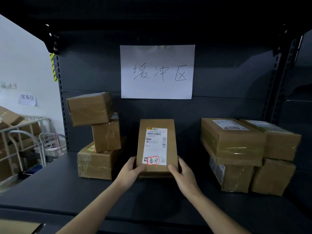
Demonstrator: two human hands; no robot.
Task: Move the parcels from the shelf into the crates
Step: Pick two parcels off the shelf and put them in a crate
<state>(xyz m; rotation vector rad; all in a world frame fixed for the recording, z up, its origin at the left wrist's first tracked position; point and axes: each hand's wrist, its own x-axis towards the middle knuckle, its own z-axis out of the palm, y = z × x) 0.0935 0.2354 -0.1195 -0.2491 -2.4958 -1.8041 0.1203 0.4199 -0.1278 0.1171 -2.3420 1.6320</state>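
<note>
- Two hands frame one parcel (157, 146) at the middle of the shelf (59, 188). Your left hand (130, 169) and right hand (183, 174) each curl round a near corner, thumbs over the top face beside the shipping label (155, 141). Whether the parcel has cleared the shelf cannot be told.
- The first risk, as it looks: you hold only the near end, so the far end could dip and the cardboard could slide out of your fingers on the way to the crates. None of the crates is plainly in view.
- A second risk stands to the left. The top box (89, 108) sits tilted and overhanging on the middle box (106, 135), above the bottom box (95, 163). A brush from your left forearm or the parcel's edge could bring it down.
- The count: one parcel in hand, three boxes in the left stack, and at least four in the right pile (233, 137), with a possible fifth flat one hard to separate. One paper sign (157, 71) hangs on the far panel.
- Far left, a cage trolley (22, 132) holds more cartons, too cut off to count.
</note>
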